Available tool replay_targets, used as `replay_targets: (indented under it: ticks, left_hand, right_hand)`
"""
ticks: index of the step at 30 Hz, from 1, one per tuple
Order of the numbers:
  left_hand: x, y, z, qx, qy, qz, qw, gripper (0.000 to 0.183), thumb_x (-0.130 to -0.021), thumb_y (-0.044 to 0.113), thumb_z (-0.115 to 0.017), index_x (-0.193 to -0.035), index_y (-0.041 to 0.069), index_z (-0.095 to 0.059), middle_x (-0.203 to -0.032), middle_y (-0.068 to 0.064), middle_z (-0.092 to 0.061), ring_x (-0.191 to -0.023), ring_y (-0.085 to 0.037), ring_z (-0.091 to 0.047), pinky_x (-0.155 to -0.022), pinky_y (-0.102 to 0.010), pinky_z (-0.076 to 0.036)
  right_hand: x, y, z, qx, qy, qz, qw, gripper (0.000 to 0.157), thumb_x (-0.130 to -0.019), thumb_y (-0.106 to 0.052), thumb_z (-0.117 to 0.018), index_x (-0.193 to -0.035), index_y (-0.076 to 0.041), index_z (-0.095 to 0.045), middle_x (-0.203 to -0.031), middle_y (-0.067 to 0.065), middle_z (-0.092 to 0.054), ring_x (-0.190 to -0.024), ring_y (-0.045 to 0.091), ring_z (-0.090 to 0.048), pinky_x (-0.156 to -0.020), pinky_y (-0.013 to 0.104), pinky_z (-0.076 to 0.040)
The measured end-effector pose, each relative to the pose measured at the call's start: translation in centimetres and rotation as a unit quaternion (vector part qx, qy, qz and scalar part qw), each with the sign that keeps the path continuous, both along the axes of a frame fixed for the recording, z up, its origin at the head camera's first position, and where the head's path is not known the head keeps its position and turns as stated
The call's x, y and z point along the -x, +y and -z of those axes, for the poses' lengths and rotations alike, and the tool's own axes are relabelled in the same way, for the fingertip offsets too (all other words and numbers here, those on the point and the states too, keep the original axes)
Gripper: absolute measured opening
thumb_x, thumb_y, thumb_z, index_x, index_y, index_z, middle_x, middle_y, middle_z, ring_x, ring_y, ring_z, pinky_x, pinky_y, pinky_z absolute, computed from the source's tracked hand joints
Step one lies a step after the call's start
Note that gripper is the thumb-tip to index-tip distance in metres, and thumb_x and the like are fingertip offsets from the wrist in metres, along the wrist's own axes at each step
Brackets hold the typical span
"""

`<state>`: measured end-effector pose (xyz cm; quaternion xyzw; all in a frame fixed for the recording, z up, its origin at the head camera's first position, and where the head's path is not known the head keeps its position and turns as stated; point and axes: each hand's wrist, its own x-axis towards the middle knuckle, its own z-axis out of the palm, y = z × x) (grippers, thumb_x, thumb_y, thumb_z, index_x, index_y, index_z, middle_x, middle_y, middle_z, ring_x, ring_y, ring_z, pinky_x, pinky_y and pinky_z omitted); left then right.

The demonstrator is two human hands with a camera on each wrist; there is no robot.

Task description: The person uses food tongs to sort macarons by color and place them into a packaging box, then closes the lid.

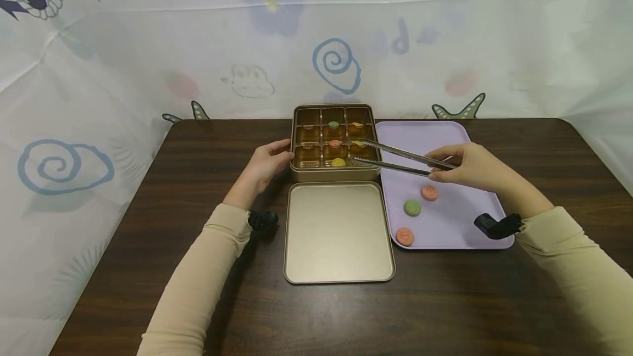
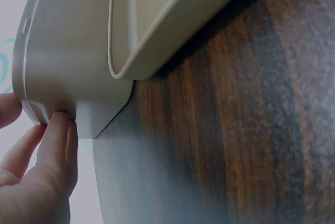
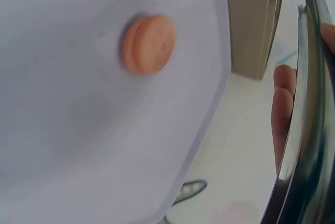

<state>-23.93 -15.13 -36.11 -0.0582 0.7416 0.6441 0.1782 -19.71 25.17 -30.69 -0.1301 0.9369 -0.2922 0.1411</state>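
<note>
My right hand (image 1: 465,166) grips metal tongs (image 1: 405,154), their arms spread. The tong tips reach over the right column of a gold tin box (image 1: 336,174) with a brown divided insert. A yellow macaron (image 1: 358,143) in that column sits right by the upper tip. Other compartments hold a green macaron (image 1: 333,124), a pink macaron (image 1: 335,143) and more yellow ones. My left hand (image 1: 264,169) rests its fingertips against the tin's left side (image 2: 73,77). On the purple tray (image 1: 460,224) lie two pink macarons (image 1: 429,193) and a green one (image 1: 412,207).
In front of the tin box lies its gold lid (image 1: 340,232), hollow side up, close along the tray's left edge. All stand on a dark wooden table (image 1: 237,312). A printed white cloth (image 1: 207,43) hangs behind the table's back edge.
</note>
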Motion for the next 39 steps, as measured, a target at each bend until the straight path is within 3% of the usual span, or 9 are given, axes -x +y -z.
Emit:
replay_targets:
  ticks: [4,12,19,22,29,39]
  left_hand:
    - [0.0,0.0,0.0,0.001,0.000,0.000,1.0000,0.054,-0.098,0.009,-0.047,-0.150,0.009,-0.031,-0.153,-0.014,-0.033,-0.140,-0.025,-0.038,-0.119,-0.034,-0.034]
    - [0.0,0.0,0.2,0.001,0.000,-0.001,1.0000,0.054,-0.098,0.008,-0.047,-0.150,0.009,-0.031,-0.152,-0.015,-0.034,-0.140,-0.025,-0.038,-0.119,-0.035,-0.034]
    - [-0.1,0.0,0.2,-0.002,-0.002,-0.002,1.0000,0.055,-0.098,0.008,-0.048,-0.150,0.009,-0.031,-0.152,-0.014,-0.034,-0.140,-0.025,-0.038,-0.119,-0.034,-0.035]
    - [-0.1,0.1,0.1,-0.002,-0.003,-0.004,1.0000,0.055,-0.097,0.008,-0.048,-0.150,0.009,-0.032,-0.152,-0.014,-0.034,-0.139,-0.025,-0.039,-0.119,-0.034,-0.035]
    - [-0.1,0.1,0.0,-0.003,-0.003,-0.005,1.0000,0.055,-0.097,0.008,-0.049,-0.150,0.009,-0.032,-0.153,-0.013,-0.033,-0.139,-0.024,-0.039,-0.118,-0.033,-0.036]
    - [0.1,0.1,0.2,-0.004,0.010,0.002,0.9999,0.055,-0.098,0.007,-0.047,-0.150,0.007,-0.030,-0.152,-0.017,-0.034,-0.140,-0.027,-0.039,-0.119,-0.036,-0.036]
  right_hand:
    - [-0.6,1.5,0.1,-0.010,0.006,0.015,1.000,0.046,-0.084,-0.029,-0.073,-0.124,-0.009,-0.064,-0.103,0.009,-0.071,-0.080,-0.006,-0.058,-0.067,0.015,-0.049]
    - [-2.0,4.9,0.7,-0.025,-0.014,0.048,0.998,0.055,-0.084,-0.038,-0.073,-0.128,-0.008,-0.061,-0.111,0.014,-0.069,-0.082,-0.009,-0.055,-0.065,0.017,-0.048]
    - [-3.3,8.1,1.8,-0.029,-0.025,0.067,0.997,0.056,-0.084,-0.034,-0.073,-0.130,-0.005,-0.059,-0.113,0.013,-0.069,-0.082,-0.013,-0.053,-0.064,0.014,-0.050]
    - [-3.9,9.2,2.2,-0.027,-0.022,0.070,0.997,0.055,-0.084,-0.031,-0.074,-0.129,-0.004,-0.059,-0.110,0.011,-0.070,-0.081,-0.013,-0.055,-0.063,0.014,-0.050]
    - [-5.1,11.1,2.9,-0.044,-0.030,0.063,0.997,0.055,-0.084,-0.032,-0.073,-0.128,-0.001,-0.059,-0.117,0.023,-0.066,-0.084,-0.019,-0.051,-0.064,0.012,-0.050]
    - [-5.9,12.8,4.0,-0.064,-0.032,0.055,0.996,0.056,-0.084,-0.033,-0.073,-0.128,-0.001,-0.059,-0.121,0.027,-0.063,-0.086,-0.024,-0.043,-0.063,0.011,-0.048]
